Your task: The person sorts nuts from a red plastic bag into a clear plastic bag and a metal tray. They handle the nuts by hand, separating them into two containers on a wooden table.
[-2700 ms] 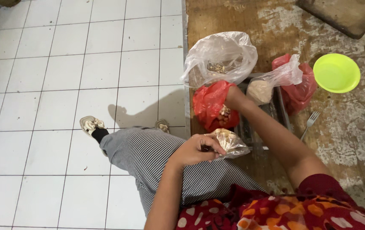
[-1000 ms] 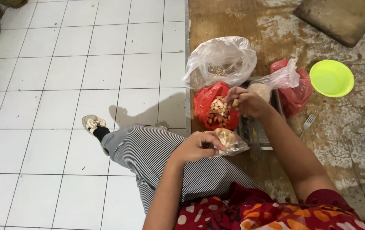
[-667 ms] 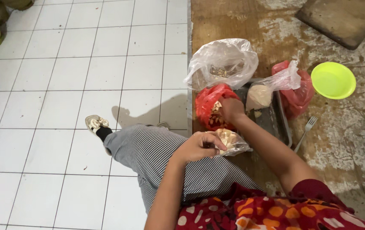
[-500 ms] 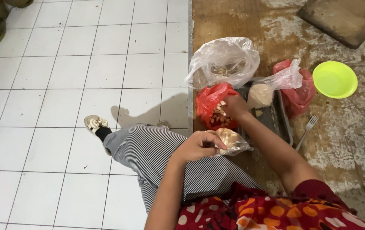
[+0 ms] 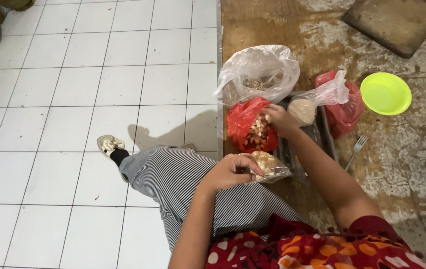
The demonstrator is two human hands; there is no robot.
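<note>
My left hand point(image 5: 230, 172) holds a small clear plastic bag point(image 5: 270, 167) of pale peeled cloves above my striped lap. My right hand point(image 5: 278, 118) reaches forward, its fingers closed at the mouth of an open red plastic bag point(image 5: 243, 122) filled with small brownish cloves. I cannot tell whether those fingers pinch any. A clear knotted bag with a pale round lump point(image 5: 307, 107) lies just right of that hand, on a dark metal tray point(image 5: 327, 139).
A large clear bag point(image 5: 258, 72) sits behind the red one. Another red bag point(image 5: 345, 109), a lime green bowl point(image 5: 385, 93), a fork point(image 5: 355, 149) and a dark wooden board point(image 5: 394, 22) lie on the worn wooden table point(image 5: 272, 25). White tiled floor point(image 5: 73, 74) spreads left.
My right hand has dipped into the red bag, lifted and returned to its mouth. My left hand has kept the small clear bag in place.
</note>
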